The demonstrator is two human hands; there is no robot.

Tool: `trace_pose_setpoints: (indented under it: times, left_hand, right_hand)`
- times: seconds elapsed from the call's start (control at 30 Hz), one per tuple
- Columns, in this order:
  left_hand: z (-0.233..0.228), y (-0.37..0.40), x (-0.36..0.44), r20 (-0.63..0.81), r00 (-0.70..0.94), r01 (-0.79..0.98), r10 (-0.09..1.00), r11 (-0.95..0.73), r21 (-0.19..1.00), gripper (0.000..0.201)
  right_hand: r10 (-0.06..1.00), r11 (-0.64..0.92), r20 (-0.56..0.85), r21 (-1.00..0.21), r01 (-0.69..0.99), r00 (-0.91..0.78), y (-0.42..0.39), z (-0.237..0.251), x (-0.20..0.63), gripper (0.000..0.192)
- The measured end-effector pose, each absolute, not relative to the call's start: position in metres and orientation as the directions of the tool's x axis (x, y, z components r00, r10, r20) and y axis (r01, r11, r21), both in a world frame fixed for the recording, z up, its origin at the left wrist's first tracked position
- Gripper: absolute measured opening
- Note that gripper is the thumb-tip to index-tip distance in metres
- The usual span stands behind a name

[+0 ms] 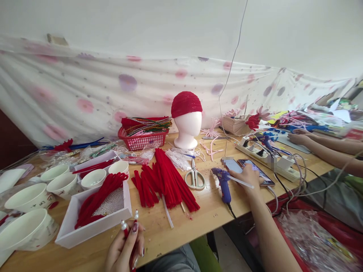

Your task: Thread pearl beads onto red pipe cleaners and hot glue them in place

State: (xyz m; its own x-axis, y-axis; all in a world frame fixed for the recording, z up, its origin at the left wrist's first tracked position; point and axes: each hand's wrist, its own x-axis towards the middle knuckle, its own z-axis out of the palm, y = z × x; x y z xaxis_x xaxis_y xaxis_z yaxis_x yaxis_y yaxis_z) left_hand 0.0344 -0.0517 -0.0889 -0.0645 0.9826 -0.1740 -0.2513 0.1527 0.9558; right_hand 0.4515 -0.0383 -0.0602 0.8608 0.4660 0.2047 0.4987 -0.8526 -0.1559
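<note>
Two pearl-tipped red chenille stems (126, 232) pinched in the left hand (128, 241), near the bench (198, 221)'s front edge.
Its fingers nearly close around them; the right hand (249, 175) lies over the smartphones (263, 174) by the blue glue gun (224, 185), its grip unclear. Bare wood lies along the front edge between the red stem bundle (173, 181) and glue gun.

The lower part of the slim red stems with pearly white tips (126, 232) is hidden by the left hand (129, 243). The dark-edged rectangular phone (264, 177) is partly covered by the right hand (251, 176). Another person's bare forearms (334, 153) are cut off by the right edge.
</note>
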Motion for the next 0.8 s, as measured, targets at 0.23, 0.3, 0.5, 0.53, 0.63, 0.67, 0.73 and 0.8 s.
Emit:
trace_pose_setpoints:
  times: [0.23,0.3,0.5,0.53,0.63,0.67,0.73,0.8]
  left_hand:
    - [-0.0895,-0.0521,0.0331,-0.170,-0.059,-0.257,0.984,0.149,0.955,0.056]
    - [-0.0907,-0.0521,0.0330,-0.170,-0.052,-0.270,0.984,0.150,0.951,0.056]
    - [-0.0928,-0.0512,0.0326,-0.177,-0.053,-0.272,0.983,0.157,0.949,0.059]
    - [-0.0924,-0.0512,0.0326,-0.177,-0.053,-0.271,0.983,0.156,0.950,0.060]
    - [-0.0909,-0.0515,0.0329,-0.172,-0.050,-0.266,0.984,0.153,0.952,0.061]
    - [-0.0905,-0.0516,0.0331,-0.171,-0.048,-0.267,0.984,0.152,0.952,0.061]
    - [-0.0898,-0.0516,0.0335,-0.171,-0.048,-0.277,0.984,0.151,0.949,0.060]
    - [-0.0894,-0.0515,0.0340,-0.170,-0.053,-0.287,0.984,0.148,0.946,0.060]
  right_hand:
    - [0.459,-0.854,0.201,-0.167,0.492,0.865,-0.0382,-0.0625,0.4546,0.038]
    - [0.458,-0.854,0.200,-0.170,0.491,0.866,-0.0380,-0.0633,0.4558,0.037]
    - [0.463,-0.847,0.203,-0.186,0.498,0.863,-0.0365,-0.0654,0.4593,0.036]
    - [0.464,-0.846,0.204,-0.189,0.499,0.862,-0.0363,-0.0654,0.4596,0.036]
    - [0.463,-0.843,0.207,-0.198,0.501,0.862,-0.0363,-0.0647,0.4594,0.036]
    - [0.462,-0.842,0.208,-0.201,0.500,0.862,-0.0366,-0.0643,0.4588,0.036]
    - [0.457,-0.844,0.209,-0.207,0.495,0.865,-0.0373,-0.0638,0.4563,0.036]
    - [0.447,-0.847,0.208,-0.215,0.487,0.870,-0.0375,-0.0640,0.4525,0.037]
